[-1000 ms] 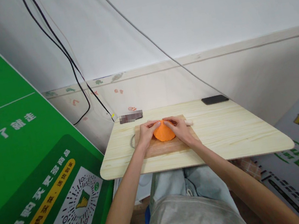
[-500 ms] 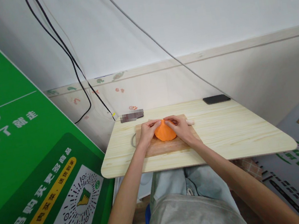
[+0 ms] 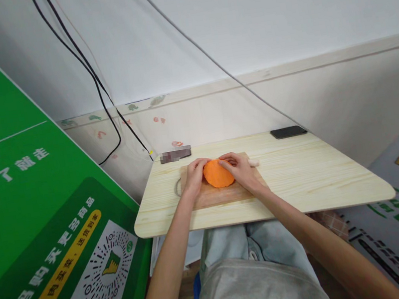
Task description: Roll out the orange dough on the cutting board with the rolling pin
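A round, flat orange piece that looks like dough, with a slightly wavy edge, is over a wooden cutting board. My left hand curls its fingers at the upper left edge of the orange piece; its fingertips are partly hidden. On the other side my right hand pinches the upper right edge, thumb on the near face. A pale rod end sticks out past the board beside my right hand; the rest of it is hidden. At the board's left side shows a metal loop.
The light wooden table stands against the wall. A black phone lies at its back right, and a blurred dark object at its back left. A green panel rises at left. Cables hang along the wall.
The orange piece was gathered to a point at its top between both hands; now its top edge is rounded and flatter. My left thumb has drawn back from its face.
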`<state>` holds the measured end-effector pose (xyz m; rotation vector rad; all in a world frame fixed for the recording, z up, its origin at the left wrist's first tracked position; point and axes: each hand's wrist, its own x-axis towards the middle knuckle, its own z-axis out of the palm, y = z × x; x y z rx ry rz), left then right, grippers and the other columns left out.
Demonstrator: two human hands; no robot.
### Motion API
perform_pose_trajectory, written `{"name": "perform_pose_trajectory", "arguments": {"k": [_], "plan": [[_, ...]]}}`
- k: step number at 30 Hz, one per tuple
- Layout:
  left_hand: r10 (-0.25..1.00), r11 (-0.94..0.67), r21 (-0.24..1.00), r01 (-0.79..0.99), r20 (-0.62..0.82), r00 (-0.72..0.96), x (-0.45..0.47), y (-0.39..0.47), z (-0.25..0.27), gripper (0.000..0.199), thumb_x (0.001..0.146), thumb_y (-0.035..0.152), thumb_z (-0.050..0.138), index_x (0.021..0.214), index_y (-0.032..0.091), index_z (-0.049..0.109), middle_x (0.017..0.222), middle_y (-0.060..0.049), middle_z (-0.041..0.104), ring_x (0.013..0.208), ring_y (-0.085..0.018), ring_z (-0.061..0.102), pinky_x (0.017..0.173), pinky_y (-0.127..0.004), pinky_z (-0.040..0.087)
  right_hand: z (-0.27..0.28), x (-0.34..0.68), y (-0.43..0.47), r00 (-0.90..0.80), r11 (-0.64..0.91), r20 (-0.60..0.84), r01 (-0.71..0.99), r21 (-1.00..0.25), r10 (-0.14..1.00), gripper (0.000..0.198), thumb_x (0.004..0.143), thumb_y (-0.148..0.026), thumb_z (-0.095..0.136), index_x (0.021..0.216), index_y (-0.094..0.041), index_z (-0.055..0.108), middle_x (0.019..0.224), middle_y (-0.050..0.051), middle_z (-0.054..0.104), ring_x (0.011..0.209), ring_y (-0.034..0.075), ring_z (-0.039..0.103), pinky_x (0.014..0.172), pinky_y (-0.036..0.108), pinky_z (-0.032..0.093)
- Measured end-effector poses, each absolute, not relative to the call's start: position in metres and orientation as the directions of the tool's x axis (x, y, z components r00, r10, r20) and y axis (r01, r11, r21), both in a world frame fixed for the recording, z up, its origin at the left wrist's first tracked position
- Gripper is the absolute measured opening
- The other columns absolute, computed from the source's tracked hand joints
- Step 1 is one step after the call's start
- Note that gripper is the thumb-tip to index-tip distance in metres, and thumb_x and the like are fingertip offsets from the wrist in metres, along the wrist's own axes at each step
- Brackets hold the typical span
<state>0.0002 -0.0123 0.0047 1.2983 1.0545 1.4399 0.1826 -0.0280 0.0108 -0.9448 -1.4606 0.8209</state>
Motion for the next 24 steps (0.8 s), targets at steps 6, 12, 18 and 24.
{"name": "perform_pose_trajectory", "arguments": {"k": [6,12,18,24], "plan": [[0.974,-0.224,0.966,-0.131,0.225,-0.007,-0.0007,-0.0117,0.0044,0.017,0.078,0.034,0.071,0.080,0.020,0.079,0.089,-0.004,0.077,0.088,-0.021,0.065,0.084,-0.031,0.050,0.0104,0.1827,-0.0283,-0.026,0.430,0.430,0.093,-0.898,0.903,0.023,0.085,-0.045,0.076,0.094,-0.024,0.074,0.097,0.007,0.079,0.093,0.025,0.074,0.092,0.042,0.060],[0.980,-0.185,0.968,-0.170,0.195,0.044,-0.0014,-0.0117,0.0025,0.019,0.076,0.038,0.079,0.081,0.019,0.078,0.084,-0.002,0.074,0.082,-0.018,0.062,0.078,-0.029,0.048,0.0096,0.1835,-0.0283,-0.039,0.428,0.426,0.093,-0.899,0.904,0.022,0.086,-0.043,0.075,0.096,-0.023,0.075,0.098,0.007,0.079,0.095,0.025,0.074,0.094,0.042,0.059],[0.976,-0.204,0.967,-0.152,0.212,0.039,-0.0007,-0.0138,0.0036,0.024,0.075,0.041,0.082,0.082,0.018,0.077,0.083,-0.003,0.074,0.081,-0.018,0.062,0.076,-0.029,0.047,0.0094,0.1836,-0.0283,-0.036,0.430,0.428,0.096,-0.898,0.903,0.021,0.085,-0.042,0.075,0.096,-0.024,0.075,0.096,0.007,0.078,0.094,0.025,0.074,0.094,0.043,0.059],[0.968,-0.247,0.963,-0.112,0.251,0.025,0.0007,-0.0155,0.0046,0.028,0.077,0.045,0.081,0.083,0.018,0.078,0.083,-0.003,0.074,0.079,-0.018,0.061,0.075,-0.029,0.047,0.0108,0.1828,-0.0292,-0.028,0.436,0.435,0.096,-0.895,0.900,0.020,0.084,-0.042,0.075,0.094,-0.024,0.074,0.096,0.006,0.078,0.093,0.025,0.074,0.092,0.042,0.060]]}}
